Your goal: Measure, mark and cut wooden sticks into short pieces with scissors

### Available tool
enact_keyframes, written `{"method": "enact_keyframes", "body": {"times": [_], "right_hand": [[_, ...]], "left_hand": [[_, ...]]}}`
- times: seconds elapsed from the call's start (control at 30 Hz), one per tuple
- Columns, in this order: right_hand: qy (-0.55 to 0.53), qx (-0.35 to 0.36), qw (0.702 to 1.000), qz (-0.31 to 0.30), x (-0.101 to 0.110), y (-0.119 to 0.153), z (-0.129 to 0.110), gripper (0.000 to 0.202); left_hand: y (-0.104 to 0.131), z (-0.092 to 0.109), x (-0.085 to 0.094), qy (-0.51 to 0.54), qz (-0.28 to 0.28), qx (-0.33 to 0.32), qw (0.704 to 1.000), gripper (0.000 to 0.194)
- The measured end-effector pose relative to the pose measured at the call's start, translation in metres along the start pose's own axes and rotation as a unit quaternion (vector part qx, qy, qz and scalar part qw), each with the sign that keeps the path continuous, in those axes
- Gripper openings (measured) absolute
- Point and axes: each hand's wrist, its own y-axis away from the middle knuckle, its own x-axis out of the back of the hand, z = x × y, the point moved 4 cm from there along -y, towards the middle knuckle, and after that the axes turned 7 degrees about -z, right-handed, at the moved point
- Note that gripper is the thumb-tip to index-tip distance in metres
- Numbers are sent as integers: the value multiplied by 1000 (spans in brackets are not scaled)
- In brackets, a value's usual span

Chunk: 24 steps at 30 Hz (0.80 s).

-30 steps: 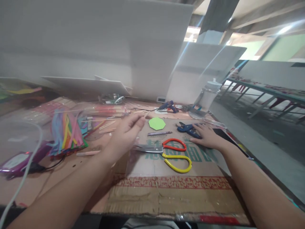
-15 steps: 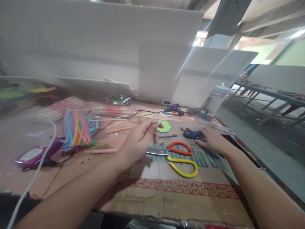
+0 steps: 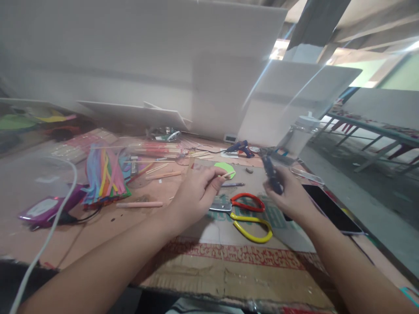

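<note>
My left hand is closed, pinching a thin wooden stick between thumb and fingertips. In my right hand are dark blue-handled pruning shears, lifted off the cardboard with the blurred head pointing away from me. Just beyond the left fingertips lies a bright green paper octagon. Beside it a pen rests on the cardboard. Large scissors with one red and one yellow handle loop lie between my hands, their blades partly under the left hand.
A bundle of coloured fuzzy strips and a purple packet lie left. At the back are bundled sticks and a blue glue gun. A clear bottle and a phone line the right edge. White boards stand behind.
My right hand has picked the pruning shears up off the cardboard and turned them upward. The stick in my left hand now points to the right.
</note>
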Motion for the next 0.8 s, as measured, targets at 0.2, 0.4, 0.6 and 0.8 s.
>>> {"method": "enact_keyframes", "body": {"times": [0.2, 0.4, 0.6, 0.8], "right_hand": [[-120, 106, 987, 16, 2, 18, -79, 47], [-136, 126, 983, 4, 0, 23, -88, 47], [-109, 137, 984, 14, 8, 25, -97, 35], [-65, 165, 984, 32, 12, 27, -99, 39]], "left_hand": [[4, 3, -9, -41, -19, -20, 999, 27], [5, -2, -15, -30, -45, -24, 998, 24], [9, -2, -24, -64, -86, -40, 993, 22], [11, 3, -25, -43, -105, -70, 991, 23]]}}
